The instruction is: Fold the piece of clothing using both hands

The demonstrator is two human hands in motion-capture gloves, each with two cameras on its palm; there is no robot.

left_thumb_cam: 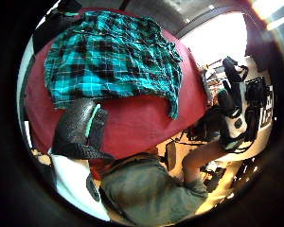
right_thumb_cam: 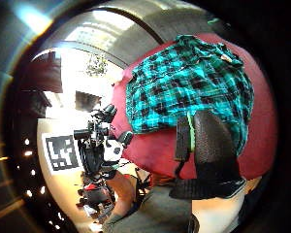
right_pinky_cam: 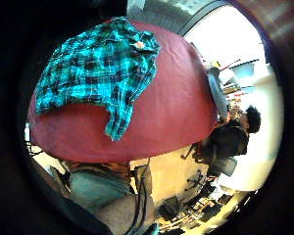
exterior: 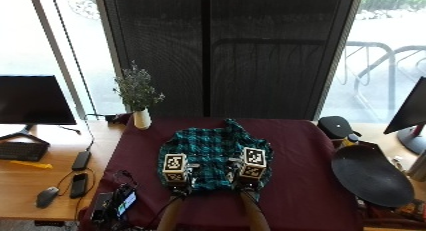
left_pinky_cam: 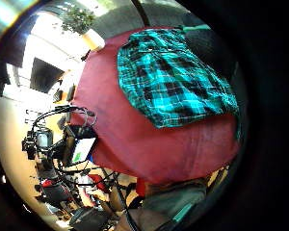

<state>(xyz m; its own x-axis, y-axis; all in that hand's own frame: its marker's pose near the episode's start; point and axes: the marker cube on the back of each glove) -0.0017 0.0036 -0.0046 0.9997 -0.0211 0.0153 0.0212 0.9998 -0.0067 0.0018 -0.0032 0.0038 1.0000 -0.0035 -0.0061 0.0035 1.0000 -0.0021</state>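
Dark red tablecloth (exterior: 299,156): bearing everything. Teal-and-black plaid shirt (exterior: 213,151): lying rumpled mid-cloth, unfolded; all folding is awaiting you. Left hand (exterior: 176,177), right hand (exterior: 247,172): you are hovering them at the shirt's near edge, fingers straight, gripping nothing.

left hand (exterior: 175,183) fingers hidden | right hand (exterior: 245,182) fingers hidden | shirt (exterior: 213,153) near edge covered

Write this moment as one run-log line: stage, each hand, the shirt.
stage: before first fold | left hand: above shirt's near edge | right hand: above near edge | shirt: spread rumpled on tablecloth
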